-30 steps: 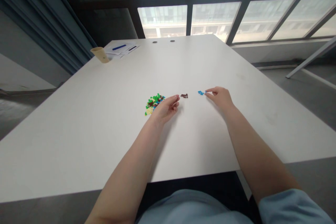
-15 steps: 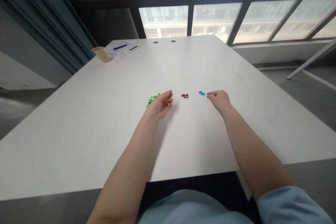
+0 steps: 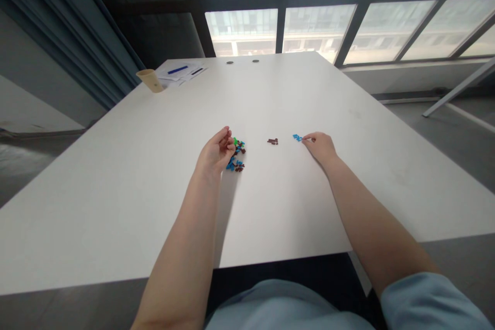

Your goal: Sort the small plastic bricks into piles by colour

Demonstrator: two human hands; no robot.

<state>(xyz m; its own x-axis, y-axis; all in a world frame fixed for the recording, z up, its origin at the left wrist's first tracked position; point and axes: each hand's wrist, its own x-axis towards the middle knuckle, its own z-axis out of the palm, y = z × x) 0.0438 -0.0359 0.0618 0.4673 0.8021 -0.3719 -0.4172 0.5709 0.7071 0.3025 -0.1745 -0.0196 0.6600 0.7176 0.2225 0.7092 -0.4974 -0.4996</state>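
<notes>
My left hand is raised at the left edge of a mixed pile of small toy bricks in blue, brown and green, hiding part of it. Its fingers are curled together; whatever they may hold is hidden. Over on the right, my right hand rests low at the table with thumb and forefinger pinched. Those fingertips meet the near right side of a small group of blue bricks; I cannot make out what is between them. A small cluster of brown bricks lies between the two hands.
The white table extends toward the windows. At its far left are a beige paper cup, papers and a blue pen. Two dark round discs sit near the far edge.
My left hand has moved left, uncovering blue and brown bricks in the mixed pile. My right hand has shifted slightly left, bringing its fingertips against the blue bricks.
</notes>
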